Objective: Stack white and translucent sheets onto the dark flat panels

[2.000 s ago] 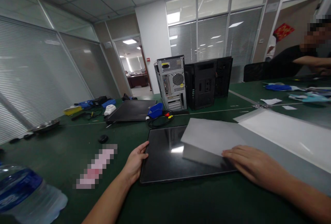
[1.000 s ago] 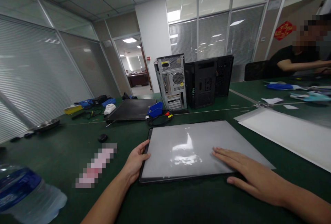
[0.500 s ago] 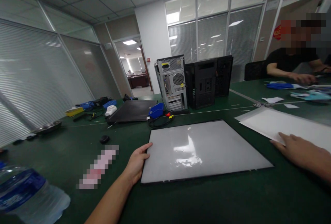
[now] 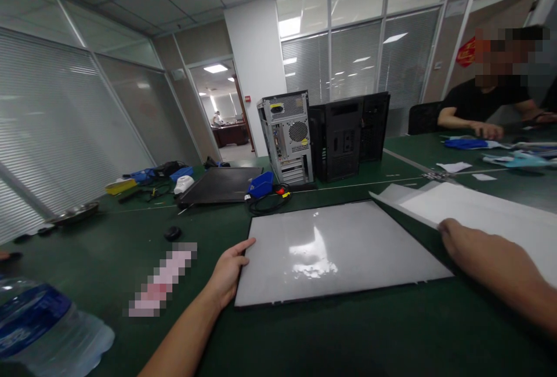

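A flat display panel (image 4: 352, 249) with a glossy pale grey face and thin black frame lies on the green table in front of me. My left hand (image 4: 230, 269) grips its left edge, thumb over the face. To the right of it, my right hand (image 4: 483, 252) pinches the near left edge of a white sheet (image 4: 483, 211). That edge is lifted and curls up a little, and its far left corner comes close to the panel's far right corner. More translucent sheet material shows under or behind it; how many layers, I cannot tell.
Behind the panel stand an open computer case (image 4: 287, 139) and black case parts (image 4: 337, 142). A dark flat screen (image 4: 220, 184), blue bin (image 4: 261, 184) and cables lie further left. A water bottle (image 4: 52, 330) is near left. Another person (image 4: 483, 104) sits at back right.
My right hand has moved left and closed on the white sheet's edge, which has shifted left and risen toward the panel. My left hand keeps its hold.
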Demonstrator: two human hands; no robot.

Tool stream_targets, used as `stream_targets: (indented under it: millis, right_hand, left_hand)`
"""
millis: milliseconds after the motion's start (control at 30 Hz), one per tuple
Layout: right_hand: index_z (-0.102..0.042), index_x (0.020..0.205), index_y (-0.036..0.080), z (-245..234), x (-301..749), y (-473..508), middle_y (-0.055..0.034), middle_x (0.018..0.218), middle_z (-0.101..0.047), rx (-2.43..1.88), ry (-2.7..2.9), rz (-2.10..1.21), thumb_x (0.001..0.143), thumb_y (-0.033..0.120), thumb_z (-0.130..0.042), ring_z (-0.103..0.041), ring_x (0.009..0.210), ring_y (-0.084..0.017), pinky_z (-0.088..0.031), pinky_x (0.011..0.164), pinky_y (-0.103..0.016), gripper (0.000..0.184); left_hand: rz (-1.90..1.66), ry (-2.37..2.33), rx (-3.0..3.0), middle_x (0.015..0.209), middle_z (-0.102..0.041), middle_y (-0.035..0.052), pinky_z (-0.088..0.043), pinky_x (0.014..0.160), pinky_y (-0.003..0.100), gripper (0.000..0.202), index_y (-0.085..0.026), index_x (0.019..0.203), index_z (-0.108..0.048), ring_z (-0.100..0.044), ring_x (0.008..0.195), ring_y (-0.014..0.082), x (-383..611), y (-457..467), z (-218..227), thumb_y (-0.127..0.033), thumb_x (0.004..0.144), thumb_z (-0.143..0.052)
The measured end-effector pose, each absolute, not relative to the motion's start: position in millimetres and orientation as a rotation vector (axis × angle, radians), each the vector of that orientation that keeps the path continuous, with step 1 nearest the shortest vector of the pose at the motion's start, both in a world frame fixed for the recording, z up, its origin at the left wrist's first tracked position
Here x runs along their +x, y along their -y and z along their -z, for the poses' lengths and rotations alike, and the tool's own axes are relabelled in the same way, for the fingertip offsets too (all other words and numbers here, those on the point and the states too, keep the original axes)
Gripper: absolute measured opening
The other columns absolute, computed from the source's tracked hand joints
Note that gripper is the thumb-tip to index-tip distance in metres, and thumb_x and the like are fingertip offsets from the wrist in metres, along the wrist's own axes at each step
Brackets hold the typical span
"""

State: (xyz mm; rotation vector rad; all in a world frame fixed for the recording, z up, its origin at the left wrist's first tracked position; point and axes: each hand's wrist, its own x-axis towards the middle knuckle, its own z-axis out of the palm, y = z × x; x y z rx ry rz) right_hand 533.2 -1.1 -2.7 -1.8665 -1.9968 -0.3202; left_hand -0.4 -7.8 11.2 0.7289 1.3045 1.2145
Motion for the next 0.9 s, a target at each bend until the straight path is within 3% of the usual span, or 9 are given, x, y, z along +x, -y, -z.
stream_targets:
  millis: [67,133,233,333,433,700,900]
  right_hand:
    - [-0.063,0.099,0.018,-8,501,9,-0.0139,0.072,-0.066,-1.915,2.096,0.323,0.091,0.046,-0.032,-0.061,0.054,-0.025,-0.044,0.047,-0.038,0.042]
    - [-0.063,0.108,0.021,-15,469,18,-0.0114,0.093,-0.069,-1.729,2.267,0.264,0.092,0.043,-0.033,-0.066,0.078,-0.025,-0.052,0.069,-0.042,0.040]
    - [-0.060,0.120,0.028,-18,432,32,-0.0048,0.118,-0.064,-1.393,2.486,0.143,0.092,0.044,-0.040,-0.061,0.105,-0.023,-0.049,0.092,-0.043,0.038]
    - [-0.053,0.131,0.034,-15,415,41,-0.0005,0.134,-0.054,-1.157,2.620,0.068,0.090,0.045,-0.045,-0.050,0.122,-0.022,-0.043,0.103,-0.042,0.043]
    - [-0.047,0.136,0.035,-12,416,41,0.0004,0.140,-0.047,-1.145,2.615,0.054,0.089,0.048,-0.046,-0.045,0.127,-0.022,-0.040,0.106,-0.043,0.049]
    - [-0.062,0.121,0.020,0,450,18,-0.0103,0.117,-0.063,-1.771,2.195,0.323,0.087,0.061,-0.036,-0.060,0.103,-0.029,-0.046,0.092,-0.051,0.059]
    - [-0.061,0.122,0.025,2,441,22,-0.0055,0.128,-0.058,-1.601,2.336,0.178,0.087,0.060,-0.040,-0.054,0.117,-0.027,-0.042,0.100,-0.050,0.053]
  left_hand:
    - [-1.196,-1.311,0.733,0.098,-0.071,0.0129,-0.053,0.058,0.031,0.071,-0.013,0.132,-0.052,-0.065,0.062,0.0170,0,8,-12,0.004,0.064,-0.048]
    - [-1.195,-1.313,0.735,0.096,-0.071,0.0120,-0.053,0.058,0.030,0.070,-0.014,0.133,-0.051,-0.065,0.061,0.0164,0,7,-12,0.003,0.065,-0.049]
    - [-1.204,-1.327,0.736,0.094,-0.072,0.0110,-0.052,0.057,0.029,0.070,-0.015,0.133,-0.051,-0.065,0.060,0.0157,0,7,-12,0.003,0.066,-0.050]
    - [-1.202,-1.332,0.733,0.093,-0.072,0.0107,-0.052,0.056,0.029,0.068,-0.016,0.134,-0.051,-0.064,0.059,0.0158,0,7,-11,0.002,0.068,-0.051]
    - [-1.210,-1.326,0.736,0.094,-0.072,0.0110,-0.052,0.057,0.029,0.067,-0.016,0.133,-0.051,-0.065,0.060,0.0157,1,7,-11,0.001,0.069,-0.052]
    - [-1.217,-1.320,0.747,0.097,-0.072,0.0118,-0.053,0.058,0.028,0.064,-0.015,0.133,-0.052,-0.066,0.061,0.0150,-1,7,-9,0.000,0.071,-0.054]
    - [-1.211,-1.333,0.741,0.098,-0.072,0.0116,-0.053,0.059,0.028,0.064,-0.016,0.134,-0.052,-0.065,0.060,0.0147,0,8,-11,-0.001,0.072,-0.055]
